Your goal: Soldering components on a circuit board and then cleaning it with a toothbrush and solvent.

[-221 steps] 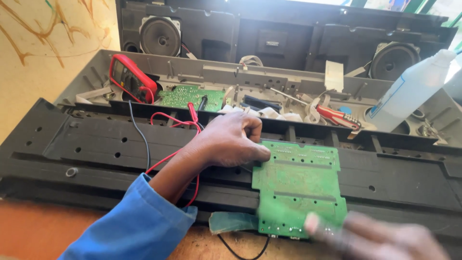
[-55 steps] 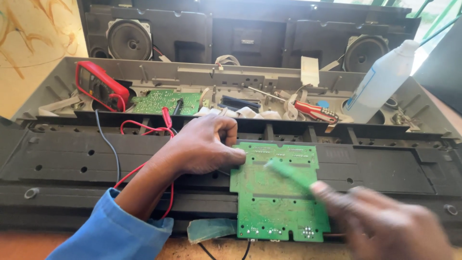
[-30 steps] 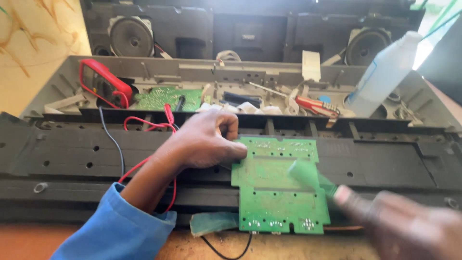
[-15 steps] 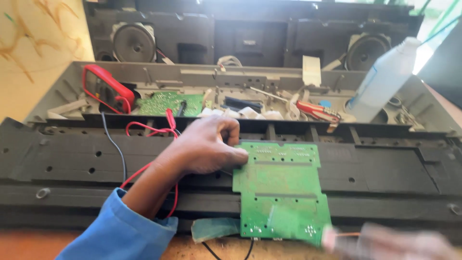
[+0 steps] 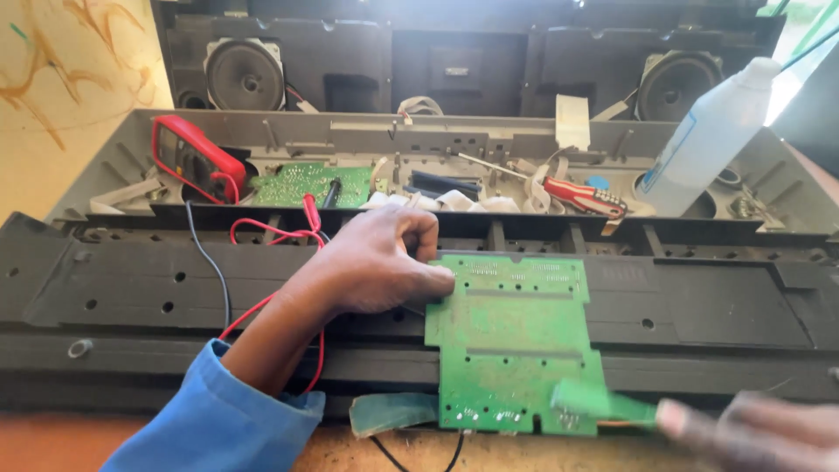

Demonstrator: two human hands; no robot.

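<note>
The left hand [image 5: 376, 262] presses flat on the green circuit board's [image 5: 516, 350] edge, holding nothing. The blurred right hand [image 5: 752, 433] grips a green brush [image 5: 599, 404] touching the board.

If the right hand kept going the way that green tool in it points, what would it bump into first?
Probably the green circuit board: the right hand is blurred, but its green tool points left and already overlaps the board's lower corner.

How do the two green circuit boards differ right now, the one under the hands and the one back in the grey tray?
The large green board lies flat on the black panel, pinned at its edge by the left hand, with the right hand brushing its lower corner. The small green board is smaller, sits in the grey tray and is untouched. Both are green and lie flat.
</note>
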